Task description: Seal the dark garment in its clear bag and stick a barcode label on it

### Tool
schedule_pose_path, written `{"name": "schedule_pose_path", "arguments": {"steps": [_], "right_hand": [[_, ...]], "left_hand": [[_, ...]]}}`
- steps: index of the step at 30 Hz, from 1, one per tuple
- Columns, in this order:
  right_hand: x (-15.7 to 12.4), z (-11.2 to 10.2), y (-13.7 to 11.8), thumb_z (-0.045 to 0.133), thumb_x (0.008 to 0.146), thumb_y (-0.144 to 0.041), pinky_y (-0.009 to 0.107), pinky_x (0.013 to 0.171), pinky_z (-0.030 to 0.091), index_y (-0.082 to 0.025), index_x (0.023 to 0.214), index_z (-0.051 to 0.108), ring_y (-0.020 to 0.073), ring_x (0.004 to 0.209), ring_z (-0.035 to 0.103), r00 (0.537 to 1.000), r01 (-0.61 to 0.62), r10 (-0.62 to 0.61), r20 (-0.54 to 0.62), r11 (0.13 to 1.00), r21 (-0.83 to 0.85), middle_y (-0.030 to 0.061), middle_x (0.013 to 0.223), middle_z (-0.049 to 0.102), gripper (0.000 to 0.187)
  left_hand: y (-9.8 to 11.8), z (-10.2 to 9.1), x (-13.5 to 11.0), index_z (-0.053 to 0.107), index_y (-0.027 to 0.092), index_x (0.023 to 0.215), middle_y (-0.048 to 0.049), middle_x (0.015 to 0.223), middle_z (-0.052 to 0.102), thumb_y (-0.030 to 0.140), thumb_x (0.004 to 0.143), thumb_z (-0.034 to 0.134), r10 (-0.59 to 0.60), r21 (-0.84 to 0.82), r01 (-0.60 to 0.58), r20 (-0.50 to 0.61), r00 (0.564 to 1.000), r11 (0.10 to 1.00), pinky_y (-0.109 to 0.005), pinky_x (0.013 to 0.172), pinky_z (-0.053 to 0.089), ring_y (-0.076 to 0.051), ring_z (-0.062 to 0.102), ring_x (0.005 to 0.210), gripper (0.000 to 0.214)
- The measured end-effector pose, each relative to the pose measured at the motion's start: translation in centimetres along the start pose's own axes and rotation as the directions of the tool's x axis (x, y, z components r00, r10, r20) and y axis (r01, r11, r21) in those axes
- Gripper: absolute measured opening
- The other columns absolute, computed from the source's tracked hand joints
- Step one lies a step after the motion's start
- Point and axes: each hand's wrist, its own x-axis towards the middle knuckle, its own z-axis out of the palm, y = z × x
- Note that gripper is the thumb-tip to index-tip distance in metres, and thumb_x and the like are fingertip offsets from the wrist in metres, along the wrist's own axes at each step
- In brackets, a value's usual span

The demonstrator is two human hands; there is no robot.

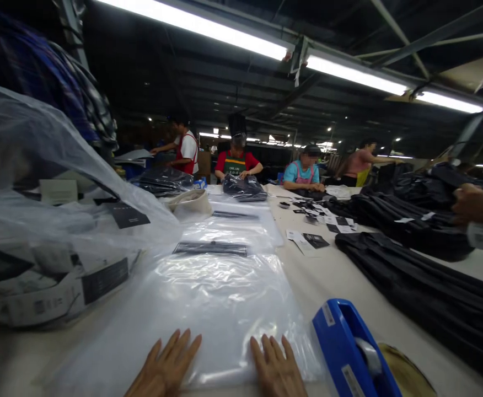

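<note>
A stack of clear plastic bags [220, 309] lies flat on the table before me, glossy and slightly wrinkled, with a dark printed strip near its far end. My left hand [165, 366] rests palm down on the near left part of the stack, fingers stretched out. On the near right part my right hand [275, 364] lies flat too, fingers slightly spread. Neither hand grips anything. Just right of the right hand stands a blue tape dispenser [351, 347] with a roll in it.
Folded black garments [415, 286] lie along the right side, where another person's hand [479, 207] reaches in. Tags [307, 241] are scattered mid-table. Plastic sheeting [71, 160] covers tags at left. Across the table a person in a green apron [235, 165] handles a bagged dark garment [245, 188].
</note>
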Motion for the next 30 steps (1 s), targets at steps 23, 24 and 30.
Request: {"name": "schedule_pose_path", "arguments": {"steps": [23, 24, 30], "right_hand": [[1.5, 3.0, 0.9, 0.045, 0.064, 0.000, 0.027, 0.079, 0.047, -0.017, 0.097, 0.065, 0.0190, 0.086, 0.064, 0.976, -0.149, 0.158, -0.151, 0.986, 0.069, 0.0068, 0.096, 0.070, 0.042], [1.5, 2.9, 0.9, 0.046, 0.063, 0.000, 0.027, 0.079, 0.047, -0.017, 0.097, 0.065, 0.0188, 0.087, 0.064, 0.981, -0.124, 0.132, -0.141, 0.990, 0.069, 0.0068, 0.097, 0.070, 0.042], [0.6, 2.3, 2.4, 0.048, 0.056, -0.005, 0.031, 0.085, 0.048, -0.019, 0.118, 0.058, 0.0234, 0.104, 0.061, 0.994, -0.037, 0.017, 0.113, 0.983, 0.181, 0.0109, 0.116, 0.064, 0.064]], "left_hand": [[0.1, -1.4, 2.7, 0.034, 0.026, 0.134, -0.0079, 0.143, 0.036, -0.008, 0.069, 0.015, -0.126, 0.097, 0.127, -0.025, 0.992, 0.987, -0.049, 0.106, 0.033, -0.026, 0.031, 0.133, 0.076], [0.2, -1.8, 2.5, 0.033, 0.025, 0.135, -0.0087, 0.144, 0.034, -0.007, 0.068, 0.017, -0.129, 0.085, 0.129, -0.006, 0.992, 0.988, -0.049, 0.106, 0.032, -0.026, 0.029, 0.133, 0.076], [2.1, -5.0, 1.3, 0.019, 0.025, 0.140, -0.0138, 0.148, 0.022, 0.008, 0.060, 0.048, 0.001, -0.123, 0.024, 0.203, 0.979, 0.992, -0.053, 0.108, 0.023, -0.029, 0.019, 0.137, 0.087]]}}
